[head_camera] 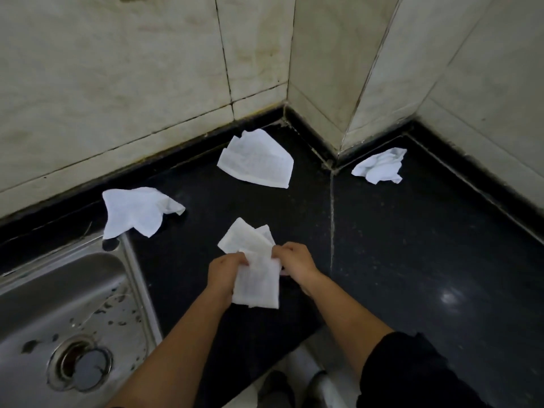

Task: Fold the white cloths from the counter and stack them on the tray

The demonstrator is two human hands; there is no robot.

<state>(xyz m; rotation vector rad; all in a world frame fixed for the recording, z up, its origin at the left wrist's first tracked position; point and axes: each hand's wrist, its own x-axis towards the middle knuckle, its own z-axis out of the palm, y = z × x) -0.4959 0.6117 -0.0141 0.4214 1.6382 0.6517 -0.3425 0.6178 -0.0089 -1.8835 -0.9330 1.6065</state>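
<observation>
Cloth [256,278] is hanging over the black counter [412,245]. Left hand [225,270] and right hand [295,260] are pinching its top edge, close together. Lying behind: sink-side cloth [135,210], middle cloth [256,161], crumpled cloth [379,166].

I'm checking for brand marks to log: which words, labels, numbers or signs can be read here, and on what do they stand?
None can be read in this view.
On the held cloth: only a faint woven texture, no print.
On the flat cloth near the wall: faint lines, pattern rather than letters.
On the sink: no stamp or label visible.
On the wall tiles: stains only.
</observation>
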